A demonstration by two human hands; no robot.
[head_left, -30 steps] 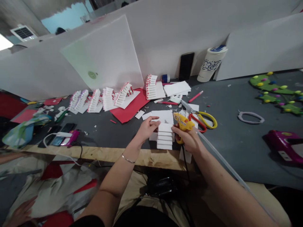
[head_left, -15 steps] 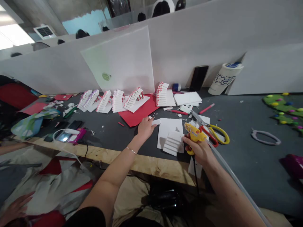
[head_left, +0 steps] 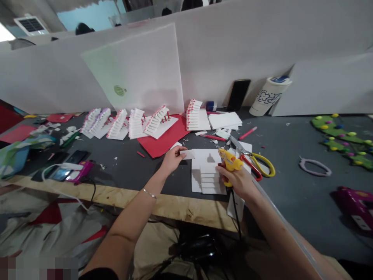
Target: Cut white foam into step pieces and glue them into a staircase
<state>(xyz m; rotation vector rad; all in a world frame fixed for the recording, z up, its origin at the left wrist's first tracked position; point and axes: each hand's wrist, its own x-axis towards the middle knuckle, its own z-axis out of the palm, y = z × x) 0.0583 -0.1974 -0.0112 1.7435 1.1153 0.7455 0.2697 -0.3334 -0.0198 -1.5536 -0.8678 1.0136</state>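
Between the fingertips of my left hand (head_left: 171, 160) is a small white foam board strip (head_left: 188, 154), its right end over the edge of a flat white board (head_left: 196, 175). My right hand (head_left: 237, 179) grips a yellow glue gun (head_left: 231, 160), whose nozzle points up and left above the board. Below the nozzle lies a small white stepped piece (head_left: 212, 179) made of overlapping strips, like a little staircase. It rests partly on the flat board, close to the fingers of my right hand.
Several finished white miniature staircases (head_left: 118, 126) stand along the back, some near red card (head_left: 163, 142). Scissors (head_left: 256, 161) lie right of the glue gun. A phone (head_left: 239, 95) and cup (head_left: 269, 97) lean by the partition. Pliers-like grey tool (head_left: 315, 167) lies farther right.
The view has shifted, moving most things left. My left hand has turned the strip so more of its face shows. The stepped piece sits straighter on the board, and the glue gun remains gripped.
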